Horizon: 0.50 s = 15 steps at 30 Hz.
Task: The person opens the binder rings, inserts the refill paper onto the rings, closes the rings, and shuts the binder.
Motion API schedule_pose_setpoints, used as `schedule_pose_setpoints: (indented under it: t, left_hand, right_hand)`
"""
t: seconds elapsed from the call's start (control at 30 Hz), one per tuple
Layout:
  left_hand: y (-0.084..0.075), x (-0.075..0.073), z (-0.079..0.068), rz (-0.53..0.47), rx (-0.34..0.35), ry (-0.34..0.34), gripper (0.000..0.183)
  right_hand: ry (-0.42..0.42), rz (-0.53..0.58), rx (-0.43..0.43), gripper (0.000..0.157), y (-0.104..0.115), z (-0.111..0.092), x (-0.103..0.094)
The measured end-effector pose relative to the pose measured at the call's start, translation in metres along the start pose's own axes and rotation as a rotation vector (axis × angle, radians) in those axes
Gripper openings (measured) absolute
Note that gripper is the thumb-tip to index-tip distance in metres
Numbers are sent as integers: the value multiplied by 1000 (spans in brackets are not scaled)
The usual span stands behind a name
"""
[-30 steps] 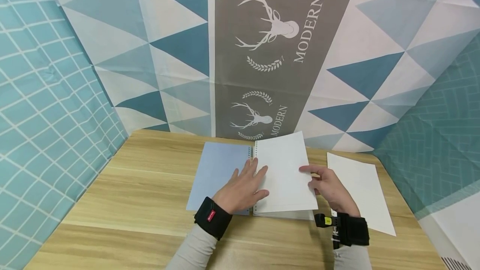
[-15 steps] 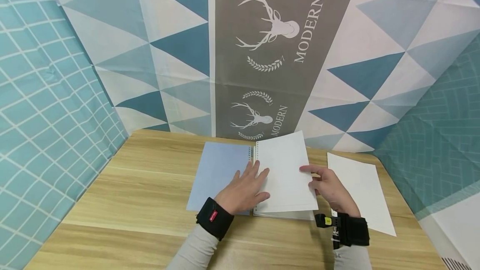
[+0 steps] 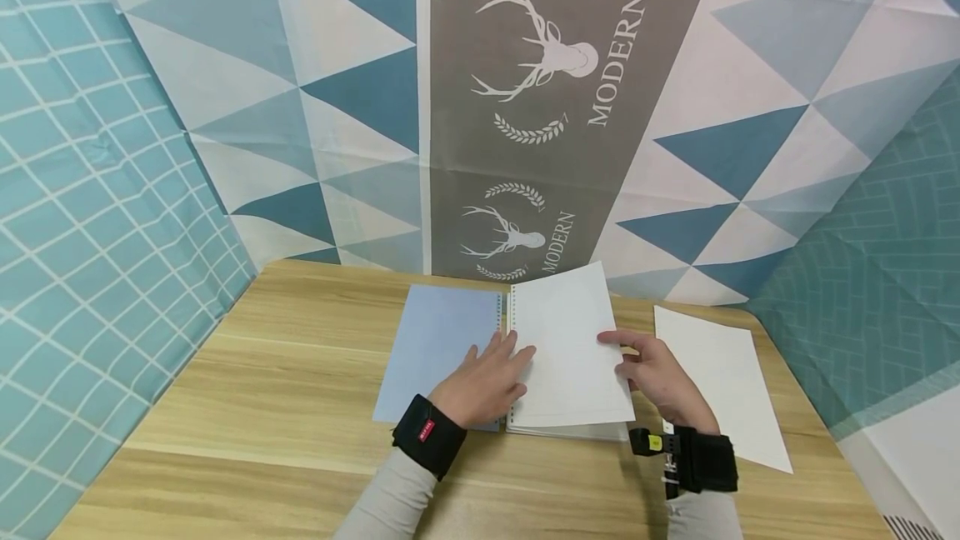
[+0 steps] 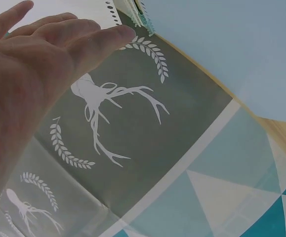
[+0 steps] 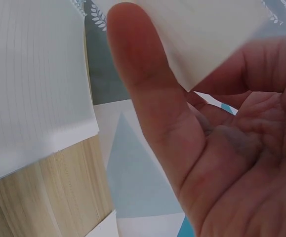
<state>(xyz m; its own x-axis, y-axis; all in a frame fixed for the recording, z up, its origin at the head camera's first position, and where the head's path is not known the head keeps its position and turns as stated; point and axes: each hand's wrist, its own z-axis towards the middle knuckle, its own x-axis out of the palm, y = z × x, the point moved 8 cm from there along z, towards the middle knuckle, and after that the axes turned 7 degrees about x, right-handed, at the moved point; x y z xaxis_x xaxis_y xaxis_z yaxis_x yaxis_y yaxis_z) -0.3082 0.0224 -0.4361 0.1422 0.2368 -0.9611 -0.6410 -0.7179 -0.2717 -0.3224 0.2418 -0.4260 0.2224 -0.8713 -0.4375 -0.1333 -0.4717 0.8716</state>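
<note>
A notebook with a pale blue left side (image 3: 438, 340) lies spread on the table, its ringed spine in the middle. Over its lined right-hand pages (image 5: 34, 94), a white sheet (image 3: 566, 357) with punched holes along its left edge is held slightly raised. My right hand (image 3: 663, 377) pinches that sheet's right edge between thumb and fingers; the right wrist view shows a sheet corner there. My left hand (image 3: 480, 382) lies over the spine, fingers extended and spread toward the holed edge. In the left wrist view, the row of holes (image 4: 112, 11) appears apart from the rings (image 4: 143, 17).
Another white sheet (image 3: 727, 390) lies on the wooden table (image 3: 285, 415) to the right, partly behind my right forearm. A patterned cloth backdrop (image 3: 517, 107) rises at the table's far edge, with teal cloths on both sides.
The raised sheet has shifted very slightly left. My left fingertips have drawn back a little toward me, with the thumb closer to the fingers. My right hand keeps its pinch.
</note>
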Motion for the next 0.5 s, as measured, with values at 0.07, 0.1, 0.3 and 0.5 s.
schedule_pose_setpoints:
  t: [0.07, 0.1, 0.3, 0.5]
  left_hand:
    - [0, 2, 0, -5, -2, 11, 54]
    - [0, 3, 1, -12, -4, 19, 55]
    - [1, 10, 0, -37, -26, 60, 65]
    - [0, 11, -1, -35, -26, 61, 69]
  right_hand:
    - [-2, 0, 1, 52, 0, 0, 0]
    - [-2, 0, 3, 52, 0, 0, 0]
    - [-2, -2, 13, 52, 0, -2, 1]
    - [-3, -14, 3, 51, 3, -2, 2]
